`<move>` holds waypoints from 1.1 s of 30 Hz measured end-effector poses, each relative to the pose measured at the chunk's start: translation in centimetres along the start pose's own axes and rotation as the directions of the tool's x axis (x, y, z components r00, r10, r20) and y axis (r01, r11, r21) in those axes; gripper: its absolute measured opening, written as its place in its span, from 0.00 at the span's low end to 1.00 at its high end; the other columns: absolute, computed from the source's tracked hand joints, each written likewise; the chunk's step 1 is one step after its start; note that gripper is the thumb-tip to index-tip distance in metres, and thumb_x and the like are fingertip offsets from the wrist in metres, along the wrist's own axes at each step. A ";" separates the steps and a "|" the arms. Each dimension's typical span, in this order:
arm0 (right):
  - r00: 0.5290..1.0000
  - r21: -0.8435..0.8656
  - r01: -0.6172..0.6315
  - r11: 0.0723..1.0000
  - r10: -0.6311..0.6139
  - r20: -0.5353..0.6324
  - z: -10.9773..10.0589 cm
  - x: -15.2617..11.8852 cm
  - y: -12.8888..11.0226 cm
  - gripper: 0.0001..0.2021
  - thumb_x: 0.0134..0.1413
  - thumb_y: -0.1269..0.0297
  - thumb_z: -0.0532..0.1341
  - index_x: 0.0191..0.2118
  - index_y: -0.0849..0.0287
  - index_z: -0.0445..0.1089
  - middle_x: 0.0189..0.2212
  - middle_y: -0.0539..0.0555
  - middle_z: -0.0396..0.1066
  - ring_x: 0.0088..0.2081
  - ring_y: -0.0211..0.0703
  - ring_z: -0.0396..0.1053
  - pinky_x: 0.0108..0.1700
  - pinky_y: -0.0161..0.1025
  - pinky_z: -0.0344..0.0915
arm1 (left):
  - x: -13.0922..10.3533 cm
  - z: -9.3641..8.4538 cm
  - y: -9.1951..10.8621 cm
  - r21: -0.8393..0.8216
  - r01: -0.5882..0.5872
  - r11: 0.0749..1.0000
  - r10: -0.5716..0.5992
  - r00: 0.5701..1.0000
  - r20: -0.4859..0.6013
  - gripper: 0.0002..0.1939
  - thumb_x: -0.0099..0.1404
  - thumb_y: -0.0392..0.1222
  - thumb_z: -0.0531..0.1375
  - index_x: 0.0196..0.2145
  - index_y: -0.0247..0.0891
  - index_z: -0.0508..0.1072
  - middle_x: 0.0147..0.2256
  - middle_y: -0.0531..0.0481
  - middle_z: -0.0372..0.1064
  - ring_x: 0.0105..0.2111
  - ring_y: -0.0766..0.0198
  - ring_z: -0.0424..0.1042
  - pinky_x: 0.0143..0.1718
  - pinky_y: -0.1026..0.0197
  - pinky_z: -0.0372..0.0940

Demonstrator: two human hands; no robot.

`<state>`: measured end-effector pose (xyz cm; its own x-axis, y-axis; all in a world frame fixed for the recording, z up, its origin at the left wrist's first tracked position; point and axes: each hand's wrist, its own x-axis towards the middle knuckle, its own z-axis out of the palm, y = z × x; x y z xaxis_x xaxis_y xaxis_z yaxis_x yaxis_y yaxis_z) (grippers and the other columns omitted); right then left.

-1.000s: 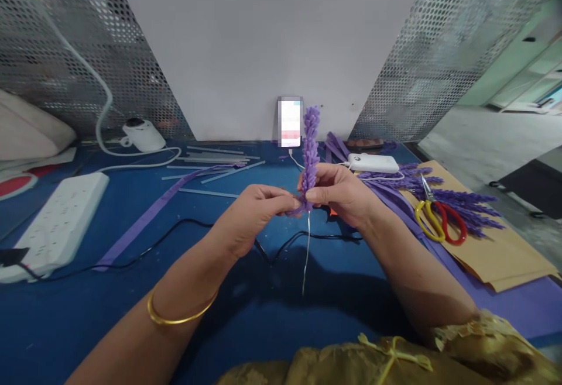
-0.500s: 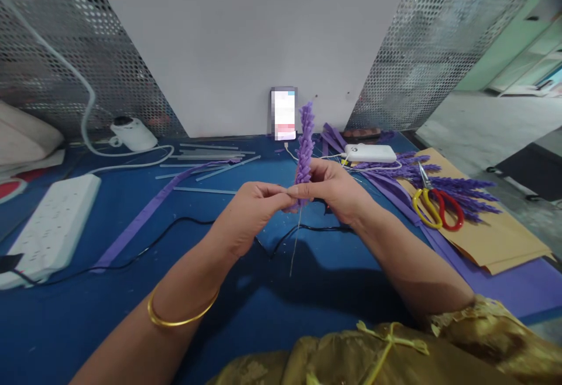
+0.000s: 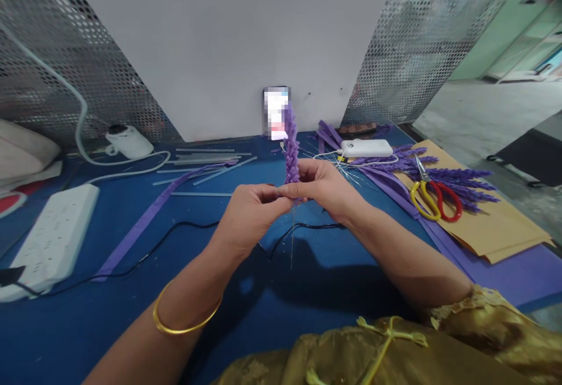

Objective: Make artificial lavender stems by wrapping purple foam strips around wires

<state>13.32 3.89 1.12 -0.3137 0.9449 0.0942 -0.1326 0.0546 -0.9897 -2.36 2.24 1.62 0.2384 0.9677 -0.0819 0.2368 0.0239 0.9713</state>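
Note:
An artificial lavender stem (image 3: pixel 291 160) stands upright between my hands, its purple petals on top and a thin wire (image 3: pixel 292 244) hanging below. My right hand (image 3: pixel 327 189) is closed round its lower part. Beside it, my left hand (image 3: pixel 259 212) pinches at the base of the purple part, thumb and fingertips together; the exact bit between them is hidden. Finished-looking purple lavender stems (image 3: pixel 461 183) lie on the right, with red-and-yellow-handled scissors (image 3: pixel 434 198) on top of them.
Brown paper (image 3: pixel 504 230) and purple sheets (image 3: pixel 522 277) lie at right. A power bank (image 3: pixel 366 148) and a propped phone (image 3: pixel 276 113) are at the back. Purple strip (image 3: pixel 144 227), pale sticks (image 3: pixel 211 157), a black cable (image 3: pixel 167 239) and a power strip (image 3: pixel 55 233) occupy the left.
The lavender stem has shifted slightly left in view and now overlaps the phone. Both hands keep their hold near its base.

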 end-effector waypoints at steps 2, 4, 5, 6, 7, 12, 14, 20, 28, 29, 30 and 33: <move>1.000 -0.008 -0.005 1.000 0.005 0.000 0.0 0.0 0.0 0.14 0.41 0.62 0.73 0.22 0.59 0.67 0.18 0.45 0.65 0.22 0.33 0.62 0.26 0.34 0.60 | -0.1 0.1 0.1 -0.002 0.005 1.000 -0.005 1.000 0.009 0.06 0.52 0.39 0.65 0.28 0.42 0.83 0.30 0.51 0.80 0.39 0.55 0.75 0.43 0.58 0.66; 1.000 -0.013 -0.012 1.000 0.012 -0.007 0.0 0.1 0.0 0.15 0.41 0.61 0.73 0.22 0.59 0.66 0.17 0.45 0.64 0.22 0.33 0.61 0.25 0.34 0.60 | -0.1 0.0 0.2 0.005 0.010 1.000 -0.010 1.000 0.019 0.06 0.51 0.40 0.65 0.28 0.42 0.83 0.30 0.51 0.80 0.39 0.55 0.75 0.43 0.58 0.66; 1.000 -0.014 -0.013 1.000 0.012 -0.009 0.0 0.1 0.0 0.15 0.41 0.61 0.73 0.22 0.59 0.66 0.18 0.45 0.64 0.22 0.33 0.61 0.25 0.34 0.59 | -0.1 0.0 0.3 0.013 0.008 1.000 -0.008 1.000 0.020 0.06 0.51 0.40 0.65 0.28 0.42 0.83 0.29 0.51 0.80 0.39 0.54 0.75 0.43 0.57 0.66; 1.000 -0.014 -0.010 1.000 0.009 -0.012 0.0 0.1 0.1 0.15 0.41 0.60 0.73 0.22 0.59 0.66 0.18 0.45 0.65 0.22 0.33 0.61 0.25 0.34 0.59 | -0.1 0.0 0.3 0.019 0.002 1.000 -0.002 1.000 0.015 0.06 0.51 0.41 0.66 0.28 0.41 0.83 0.29 0.51 0.79 0.39 0.54 0.75 0.43 0.57 0.66; 1.000 -0.015 -0.004 1.000 0.004 -0.009 0.0 0.1 0.1 0.15 0.41 0.59 0.73 0.22 0.59 0.66 0.19 0.45 0.65 0.22 0.33 0.61 0.26 0.34 0.58 | -0.1 -0.1 0.3 0.019 -0.006 1.000 0.006 1.000 0.006 0.06 0.52 0.42 0.66 0.27 0.41 0.83 0.28 0.51 0.79 0.38 0.54 0.75 0.43 0.57 0.65; 0.995 0.074 -0.019 0.997 0.011 0.104 -0.9 0.2 -0.1 0.15 0.52 0.54 0.68 0.26 0.59 0.68 0.18 0.44 0.61 0.22 0.31 0.55 0.26 0.33 0.53 | 0.2 -0.6 0.1 -0.160 0.007 0.987 0.001 0.999 0.051 0.06 0.52 0.44 0.67 0.23 0.40 0.81 0.28 0.49 0.78 0.38 0.56 0.74 0.45 0.56 0.65; 0.983 0.161 -0.056 0.985 0.026 0.181 -1.3 0.3 -0.2 0.11 0.51 0.57 0.69 0.30 0.59 0.71 0.20 0.45 0.64 0.22 0.31 0.55 0.25 0.33 0.52 | 0.2 -0.9 0.1 -0.256 0.050 0.965 -0.031 0.996 0.081 0.06 0.51 0.45 0.68 0.23 0.40 0.81 0.28 0.47 0.77 0.36 0.56 0.73 0.44 0.55 0.66; 0.973 0.222 -0.035 0.974 -0.018 0.231 -1.6 0.6 0.3 0.14 0.44 0.64 0.72 0.41 0.56 0.77 0.35 0.51 0.76 0.28 0.32 0.64 0.26 0.32 0.55 | 0.1 -1.0 0.4 -0.412 0.098 0.906 -0.058 0.992 0.109 0.06 0.47 0.43 0.71 0.22 0.39 0.81 0.29 0.48 0.76 0.34 0.60 0.71 0.43 0.57 0.66; 0.985 0.274 -0.078 0.959 0.032 0.172 -1.7 0.9 0.9 0.14 0.40 0.59 0.74 0.33 0.58 0.73 0.29 0.48 0.74 0.23 0.30 0.59 0.26 0.32 0.58 | 0.1 -1.1 0.3 -0.342 0.113 0.933 -0.066 0.987 0.145 0.08 0.49 0.47 0.70 0.21 0.40 0.80 0.25 0.47 0.75 0.33 0.58 0.72 0.42 0.56 0.66; 0.984 0.274 -0.071 0.959 0.023 0.176 -1.7 0.9 0.9 0.14 0.41 0.59 0.74 0.32 0.58 0.73 0.28 0.48 0.73 0.22 0.29 0.57 0.26 0.32 0.57 | 0.2 -1.2 0.3 -0.331 0.114 0.937 -0.066 0.986 0.151 0.08 0.50 0.47 0.69 0.21 0.41 0.81 0.26 0.46 0.76 0.33 0.58 0.72 0.42 0.56 0.66; 0.984 0.270 -0.064 0.961 0.015 0.179 -1.8 0.9 0.8 0.14 0.41 0.59 0.74 0.32 0.58 0.73 0.28 0.47 0.72 0.22 0.29 0.56 0.25 0.32 0.55 | 0.2 -1.3 0.3 -0.317 0.112 0.942 -0.067 0.986 0.151 0.08 0.50 0.47 0.68 0.22 0.41 0.81 0.27 0.46 0.77 0.33 0.57 0.73 0.43 0.55 0.66; 0.984 0.237 -0.054 0.970 0.012 0.177 -1.9 0.9 0.5 0.13 0.42 0.61 0.74 0.31 0.59 0.71 0.25 0.46 0.68 0.22 0.30 0.56 0.24 0.33 0.51 | 0.3 -1.5 0.3 -0.240 0.081 0.967 -0.053 0.991 0.123 0.07 0.51 0.46 0.67 0.22 0.42 0.82 0.27 0.46 0.78 0.34 0.56 0.73 0.44 0.54 0.66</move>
<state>14.74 5.37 0.47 -0.4768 0.8733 0.1004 -0.3344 -0.0745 -0.9395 -3.60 2.92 2.20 0.3394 0.9270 -0.1597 0.0225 0.1617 0.9866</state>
